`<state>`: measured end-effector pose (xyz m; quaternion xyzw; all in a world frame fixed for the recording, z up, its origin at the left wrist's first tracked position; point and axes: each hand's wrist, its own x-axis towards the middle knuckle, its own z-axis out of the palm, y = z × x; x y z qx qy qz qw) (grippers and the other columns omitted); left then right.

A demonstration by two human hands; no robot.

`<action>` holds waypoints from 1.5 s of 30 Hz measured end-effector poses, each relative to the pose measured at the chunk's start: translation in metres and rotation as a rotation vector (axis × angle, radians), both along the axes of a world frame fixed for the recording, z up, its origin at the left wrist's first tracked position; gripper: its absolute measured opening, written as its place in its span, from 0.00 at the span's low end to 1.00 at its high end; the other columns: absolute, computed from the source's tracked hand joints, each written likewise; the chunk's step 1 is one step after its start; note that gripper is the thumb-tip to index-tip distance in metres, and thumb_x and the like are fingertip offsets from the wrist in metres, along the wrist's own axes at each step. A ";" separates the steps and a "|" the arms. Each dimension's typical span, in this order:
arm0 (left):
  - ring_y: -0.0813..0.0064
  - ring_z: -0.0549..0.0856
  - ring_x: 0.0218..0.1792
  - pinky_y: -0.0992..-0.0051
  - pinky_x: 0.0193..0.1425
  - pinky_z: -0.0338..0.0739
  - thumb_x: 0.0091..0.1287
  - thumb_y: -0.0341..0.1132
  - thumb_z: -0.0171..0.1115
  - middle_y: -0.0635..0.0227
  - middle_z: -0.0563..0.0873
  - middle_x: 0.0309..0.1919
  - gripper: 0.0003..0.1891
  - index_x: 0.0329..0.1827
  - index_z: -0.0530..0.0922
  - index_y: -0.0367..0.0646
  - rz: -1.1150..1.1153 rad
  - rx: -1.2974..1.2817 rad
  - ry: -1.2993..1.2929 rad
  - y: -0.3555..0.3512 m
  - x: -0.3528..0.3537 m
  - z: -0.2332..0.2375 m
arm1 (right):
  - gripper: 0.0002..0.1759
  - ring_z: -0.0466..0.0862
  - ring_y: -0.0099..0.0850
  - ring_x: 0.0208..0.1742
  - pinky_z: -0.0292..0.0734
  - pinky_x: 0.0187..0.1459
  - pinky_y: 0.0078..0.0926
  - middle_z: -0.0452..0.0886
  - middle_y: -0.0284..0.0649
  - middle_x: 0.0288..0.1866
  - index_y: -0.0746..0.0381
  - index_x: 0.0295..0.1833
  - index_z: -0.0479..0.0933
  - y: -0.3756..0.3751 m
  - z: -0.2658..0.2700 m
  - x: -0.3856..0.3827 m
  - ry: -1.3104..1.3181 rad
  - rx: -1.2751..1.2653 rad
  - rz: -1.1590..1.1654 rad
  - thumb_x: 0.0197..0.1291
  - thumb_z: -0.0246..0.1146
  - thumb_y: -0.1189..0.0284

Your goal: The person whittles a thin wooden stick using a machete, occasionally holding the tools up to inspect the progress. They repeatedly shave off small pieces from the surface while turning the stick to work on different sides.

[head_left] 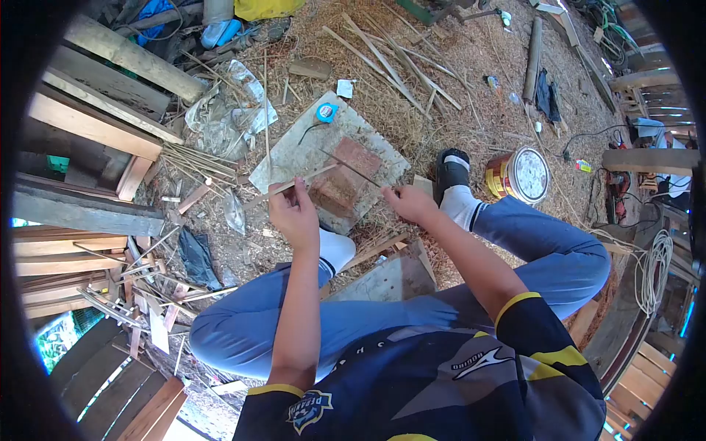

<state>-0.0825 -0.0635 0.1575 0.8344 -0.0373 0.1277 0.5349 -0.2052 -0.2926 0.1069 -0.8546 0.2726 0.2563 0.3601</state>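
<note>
My left hand is closed round a thin pale wooden strip, which points up and right. In my right hand is a thin dark blade-like tool, its tip pointing up and left over the strip's far end. Both are held above a reddish block on a grey board. A blue tape measure lies near the board's upper corner.
A paint bucket stands right of my shoe. Thin sticks and clear plastic lie left of the board. Long wood strips lie beyond it. A coiled rope hangs at the right.
</note>
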 end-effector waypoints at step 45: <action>0.71 0.84 0.29 0.71 0.34 0.78 0.74 0.27 0.68 0.59 0.84 0.32 0.07 0.41 0.78 0.33 -0.121 0.027 -0.128 -0.001 -0.006 0.005 | 0.50 0.86 0.60 0.58 0.80 0.62 0.51 0.87 0.65 0.52 0.71 0.53 0.87 -0.031 0.005 -0.028 0.063 -0.009 0.097 0.71 0.45 0.30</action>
